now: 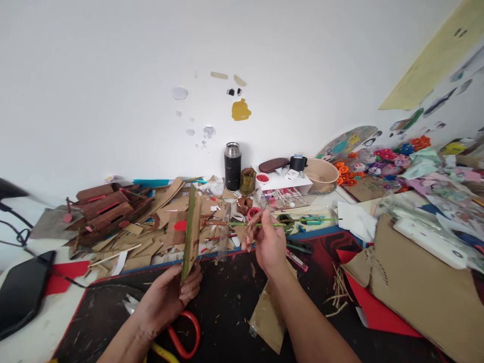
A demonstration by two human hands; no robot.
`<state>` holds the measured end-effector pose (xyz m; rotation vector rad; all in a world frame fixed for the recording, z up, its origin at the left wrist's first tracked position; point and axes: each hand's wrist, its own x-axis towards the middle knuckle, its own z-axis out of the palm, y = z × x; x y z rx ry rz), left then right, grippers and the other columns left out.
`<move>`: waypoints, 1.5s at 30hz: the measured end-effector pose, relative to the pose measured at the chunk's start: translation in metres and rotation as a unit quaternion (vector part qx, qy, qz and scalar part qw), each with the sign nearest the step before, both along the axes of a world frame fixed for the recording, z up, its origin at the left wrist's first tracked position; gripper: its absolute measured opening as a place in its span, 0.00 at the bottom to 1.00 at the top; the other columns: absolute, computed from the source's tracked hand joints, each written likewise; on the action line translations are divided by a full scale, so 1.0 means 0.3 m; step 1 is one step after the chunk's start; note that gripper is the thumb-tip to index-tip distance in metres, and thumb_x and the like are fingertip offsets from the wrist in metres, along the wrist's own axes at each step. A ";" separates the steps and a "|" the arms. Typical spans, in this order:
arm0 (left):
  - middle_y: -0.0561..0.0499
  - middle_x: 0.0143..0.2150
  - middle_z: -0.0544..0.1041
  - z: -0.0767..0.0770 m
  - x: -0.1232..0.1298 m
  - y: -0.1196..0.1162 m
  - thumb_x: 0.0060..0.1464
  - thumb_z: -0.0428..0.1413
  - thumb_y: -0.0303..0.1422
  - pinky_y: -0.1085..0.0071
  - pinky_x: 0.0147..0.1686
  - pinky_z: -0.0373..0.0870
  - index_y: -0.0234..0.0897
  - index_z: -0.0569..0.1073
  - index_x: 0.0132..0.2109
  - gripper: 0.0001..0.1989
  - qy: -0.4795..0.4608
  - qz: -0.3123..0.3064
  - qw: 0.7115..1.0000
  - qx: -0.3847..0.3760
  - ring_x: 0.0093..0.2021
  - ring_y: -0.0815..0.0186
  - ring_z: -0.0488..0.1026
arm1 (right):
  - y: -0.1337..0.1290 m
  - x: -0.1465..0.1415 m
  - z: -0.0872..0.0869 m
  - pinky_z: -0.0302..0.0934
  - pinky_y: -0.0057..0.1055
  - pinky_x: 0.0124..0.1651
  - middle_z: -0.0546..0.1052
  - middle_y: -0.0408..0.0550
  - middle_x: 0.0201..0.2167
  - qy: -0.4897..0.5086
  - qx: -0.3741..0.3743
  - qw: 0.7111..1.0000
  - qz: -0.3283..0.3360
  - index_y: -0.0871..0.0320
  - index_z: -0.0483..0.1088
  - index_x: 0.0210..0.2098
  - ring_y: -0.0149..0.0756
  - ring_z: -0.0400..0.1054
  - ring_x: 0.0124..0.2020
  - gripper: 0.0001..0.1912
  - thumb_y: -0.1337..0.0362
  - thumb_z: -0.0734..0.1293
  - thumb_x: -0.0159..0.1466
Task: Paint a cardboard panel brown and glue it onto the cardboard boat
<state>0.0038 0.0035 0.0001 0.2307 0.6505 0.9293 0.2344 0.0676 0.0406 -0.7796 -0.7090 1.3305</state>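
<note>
My left hand (172,287) is closed around the lower end of a cardboard strip (191,232), holding it upright. The strip is brown on its face, with green paint along the left side. Between the fingers of my right hand (268,239) lies a thin paintbrush (310,220) with a green handle, held level. Its brown-stained tip points left at the strip's right edge; whether they touch, I cannot tell. Scissors (194,333) with red and yellow handles lie partly hidden under my left forearm. A brown piece of cardboard (266,317) rests on the dark mat beside my right forearm.
Cardboard scraps (145,249) and a brown model boat (109,209) cover the back left. A black flask (232,166), paint pots (244,203) and a beige basin (321,172) stand along the wall. Large cardboard (427,287) lies at right, a black tablet-like device (24,295) at left.
</note>
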 end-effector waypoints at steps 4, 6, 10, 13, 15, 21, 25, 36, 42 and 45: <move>0.57 0.25 0.59 0.006 0.003 -0.001 0.53 0.70 0.32 0.75 0.24 0.59 0.33 0.72 0.27 0.15 0.002 -0.001 1.000 0.004 0.24 0.73 0.54 | -0.007 -0.007 0.000 0.62 0.27 0.15 0.68 0.39 0.14 -0.005 0.004 1.000 0.012 0.54 0.71 0.28 0.36 0.71 0.16 0.28 0.35 0.71 0.63; 0.57 0.25 0.59 0.008 0.003 -0.002 0.53 0.69 0.32 0.74 0.24 0.58 0.33 0.72 0.27 0.15 0.008 -0.006 1.000 0.007 0.24 0.73 0.54 | -0.008 -0.008 0.000 0.61 0.27 0.15 0.69 0.40 0.14 -0.006 0.004 1.000 0.014 0.54 0.70 0.28 0.37 0.71 0.17 0.28 0.35 0.70 0.63; 0.57 0.25 0.59 0.007 0.004 -0.003 0.53 0.70 0.33 0.74 0.25 0.58 0.33 0.71 0.27 0.16 0.019 -0.016 1.000 0.013 0.24 0.73 0.53 | -0.010 -0.009 -0.001 0.62 0.27 0.15 0.71 0.41 0.15 -0.006 0.007 1.000 0.018 0.54 0.70 0.28 0.37 0.72 0.17 0.28 0.35 0.70 0.63; 0.57 0.25 0.58 0.006 0.005 -0.004 0.52 0.70 0.34 0.74 0.25 0.58 0.33 0.71 0.27 0.16 0.024 -0.021 0.999 0.018 0.24 0.73 0.52 | -0.012 -0.008 -0.003 0.62 0.26 0.15 0.72 0.41 0.16 -0.007 0.012 1.000 0.018 0.54 0.70 0.28 0.36 0.72 0.17 0.28 0.36 0.70 0.64; 0.57 0.25 0.58 0.006 0.007 -0.005 0.52 0.70 0.34 0.74 0.24 0.57 0.33 0.71 0.27 0.16 0.025 -0.022 0.999 0.021 0.24 0.73 0.52 | -0.012 -0.007 -0.002 0.62 0.26 0.15 0.72 0.41 0.16 -0.009 0.013 1.000 0.018 0.55 0.71 0.28 0.36 0.72 0.17 0.27 0.36 0.70 0.64; 0.57 0.26 0.58 0.006 0.004 -0.007 0.53 0.69 0.34 0.74 0.25 0.58 0.34 0.70 0.27 0.17 0.027 -0.024 0.999 0.022 0.24 0.73 0.52 | -0.015 -0.011 -0.005 0.63 0.26 0.15 0.69 0.40 0.14 -0.014 0.016 0.999 0.037 0.55 0.70 0.27 0.35 0.70 0.16 0.27 0.37 0.69 0.66; 0.56 0.25 0.59 0.002 0.002 -0.007 0.53 0.69 0.34 0.74 0.25 0.58 0.34 0.70 0.26 0.17 0.030 -0.019 0.999 0.023 0.24 0.73 0.52 | -0.016 -0.011 -0.006 0.62 0.26 0.15 0.70 0.40 0.15 -0.012 0.012 0.999 0.036 0.55 0.71 0.27 0.35 0.70 0.16 0.27 0.37 0.70 0.65; 0.57 0.25 0.60 0.009 0.007 -0.005 0.51 0.71 0.34 0.75 0.25 0.58 0.34 0.70 0.27 0.17 0.033 -0.019 0.999 0.023 0.24 0.73 0.52 | -0.015 -0.006 -0.001 0.62 0.25 0.14 0.72 0.41 0.16 -0.025 0.007 0.999 0.037 0.55 0.70 0.27 0.36 0.72 0.17 0.27 0.37 0.69 0.65; 0.56 0.25 0.60 0.011 0.006 -0.009 0.51 0.71 0.35 0.74 0.25 0.59 0.34 0.71 0.27 0.17 0.033 -0.012 0.999 0.021 0.24 0.73 0.52 | -0.016 -0.009 -0.013 0.62 0.25 0.15 0.70 0.40 0.14 -0.022 0.011 0.999 0.048 0.55 0.70 0.26 0.34 0.70 0.15 0.28 0.38 0.68 0.67; 0.56 0.25 0.61 0.014 0.009 -0.008 0.49 0.72 0.35 0.74 0.24 0.59 0.33 0.72 0.27 0.17 0.033 -0.010 0.999 0.018 0.24 0.73 0.52 | -0.015 -0.007 -0.012 0.62 0.25 0.15 0.69 0.39 0.14 -0.017 0.010 0.999 0.045 0.55 0.71 0.27 0.34 0.70 0.15 0.28 0.37 0.69 0.66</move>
